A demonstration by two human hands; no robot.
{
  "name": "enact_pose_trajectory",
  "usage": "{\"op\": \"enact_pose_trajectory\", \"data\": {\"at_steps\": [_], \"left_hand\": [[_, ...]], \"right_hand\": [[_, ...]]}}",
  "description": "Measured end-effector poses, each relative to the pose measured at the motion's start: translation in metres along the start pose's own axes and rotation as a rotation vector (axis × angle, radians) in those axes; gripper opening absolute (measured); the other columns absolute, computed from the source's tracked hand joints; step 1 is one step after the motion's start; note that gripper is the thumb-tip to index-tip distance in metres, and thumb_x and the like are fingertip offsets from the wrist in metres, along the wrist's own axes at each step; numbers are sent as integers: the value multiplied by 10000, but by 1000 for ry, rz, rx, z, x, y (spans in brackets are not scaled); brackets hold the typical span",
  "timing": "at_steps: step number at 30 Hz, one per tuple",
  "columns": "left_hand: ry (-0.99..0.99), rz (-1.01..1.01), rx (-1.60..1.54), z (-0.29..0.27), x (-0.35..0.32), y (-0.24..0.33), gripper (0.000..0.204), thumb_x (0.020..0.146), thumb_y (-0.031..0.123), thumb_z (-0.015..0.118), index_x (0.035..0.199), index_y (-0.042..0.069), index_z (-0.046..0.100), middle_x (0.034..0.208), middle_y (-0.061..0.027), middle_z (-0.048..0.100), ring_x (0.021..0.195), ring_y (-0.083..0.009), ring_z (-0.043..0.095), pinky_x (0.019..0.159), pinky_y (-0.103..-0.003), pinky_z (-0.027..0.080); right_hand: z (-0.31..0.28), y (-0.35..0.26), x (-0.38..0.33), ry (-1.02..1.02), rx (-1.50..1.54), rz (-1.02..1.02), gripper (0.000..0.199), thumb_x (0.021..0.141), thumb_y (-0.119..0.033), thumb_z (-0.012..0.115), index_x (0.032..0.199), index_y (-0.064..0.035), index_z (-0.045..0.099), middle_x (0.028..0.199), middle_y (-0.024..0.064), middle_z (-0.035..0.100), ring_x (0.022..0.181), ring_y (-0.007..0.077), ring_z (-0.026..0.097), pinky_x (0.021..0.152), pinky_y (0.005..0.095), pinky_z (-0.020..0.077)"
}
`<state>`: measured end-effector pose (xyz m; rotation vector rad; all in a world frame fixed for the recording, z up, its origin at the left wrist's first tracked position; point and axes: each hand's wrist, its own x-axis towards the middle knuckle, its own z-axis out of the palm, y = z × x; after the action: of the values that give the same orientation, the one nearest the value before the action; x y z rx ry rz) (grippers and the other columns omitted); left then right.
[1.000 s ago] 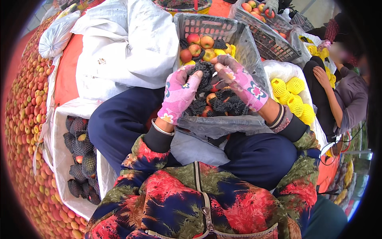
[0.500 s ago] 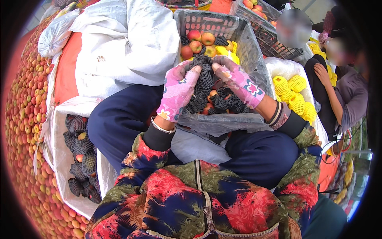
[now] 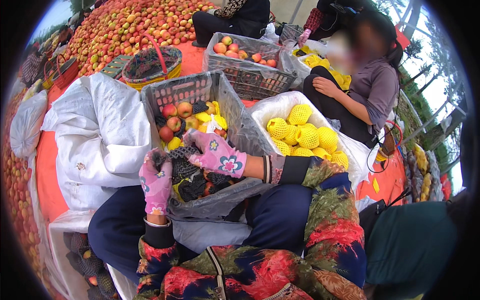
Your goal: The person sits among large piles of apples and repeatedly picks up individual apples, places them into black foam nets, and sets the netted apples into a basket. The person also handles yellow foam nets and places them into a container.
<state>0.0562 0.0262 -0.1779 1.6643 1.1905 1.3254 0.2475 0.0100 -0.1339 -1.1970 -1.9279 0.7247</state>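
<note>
A dark grey foam fruit net [image 3: 181, 152] stretches between my hands above the lined crate. The fingers of my left hand [image 3: 157, 181], in a pink flowered glove, are closed on its left end. My right hand [image 3: 218, 155], gloved alike, pinches the other end, its wrist over the crate's right side. Beneath them the grey plastic crate [image 3: 238, 116] holds loose apples [image 3: 173, 123], yellow nets and more dark nets [image 3: 196, 188]. My hands partly cover what lies in its middle. No apple shows inside the stretched net.
To the right stands a white box [image 3: 260, 111] of yellow-netted fruit [image 3: 306, 135]; at lower left, dark-netted apples [image 3: 92, 265] fill another. A white sack [image 3: 105, 135] lies left of the crate. Beyond are another apple crate [image 3: 255, 82], a yellow basket [image 3: 150, 67] and a seated person [image 3: 367, 97].
My view has swung up and to the right, bringing the apple heap and seated person into fuller sight. The dark net, earlier bunched between my hands, now spans sideways, my left hand lower.
</note>
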Motion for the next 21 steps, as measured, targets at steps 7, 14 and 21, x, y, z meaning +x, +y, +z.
{"op": "enact_pose_trajectory", "data": {"at_steps": [7, 14, 21], "left_hand": [[43, 351, 120, -8, -16, 59, 338, 831, 49, 565, 1159, -6, 507, 1066, -147, 601, 924, -229, 599, 814, -320, 463], [-193, -5, 46, 0, -24, 49, 258, 882, 177, 555, 978, -60, 592, 783, -188, 630, 713, -250, 626, 681, -338, 477], [-1, -566, -947, 8, -6, 12, 318, 913, 300, 527, 1012, 2, 578, 827, -68, 637, 618, -150, 588, 496, -256, 449]], "right_hand": [[-3, -16, 1, -56, -27, 394, 368, 765, -174, 558, 1085, 3, 519, 802, 150, 592, 741, 241, 613, 685, 346, 470], [8, -17, 7, 55, -177, 90, 353, 760, -175, 580, 1069, -15, 518, 939, 173, 622, 913, 333, 608, 785, 382, 473], [17, -24, -3, -112, -370, -196, 320, 722, -115, 624, 1030, -64, 556, 835, 118, 618, 791, 311, 630, 665, 370, 500]]}}
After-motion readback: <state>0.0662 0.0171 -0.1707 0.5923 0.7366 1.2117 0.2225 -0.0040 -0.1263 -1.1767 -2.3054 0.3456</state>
